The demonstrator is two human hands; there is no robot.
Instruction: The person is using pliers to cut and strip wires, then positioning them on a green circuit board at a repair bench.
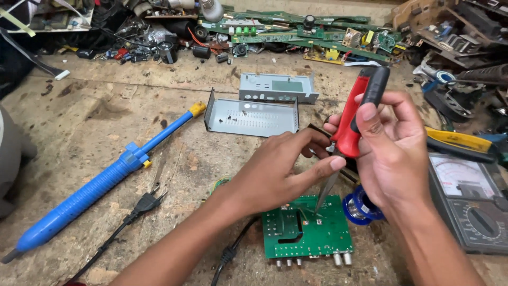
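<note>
Below, green circuit board [317, 228], soldering iron [355, 119] in right hand [394, 153]

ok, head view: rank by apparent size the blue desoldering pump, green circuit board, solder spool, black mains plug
1. blue desoldering pump, longest by far
2. green circuit board
3. solder spool, partly behind the right hand
4. black mains plug
The spool and plug look close; unsure.

Right hand [394, 151] holds a red-black screwdriver [355, 119], tip on the green circuit board [309, 230]; left hand [275, 172] at nine o'clock steadies it.
</note>
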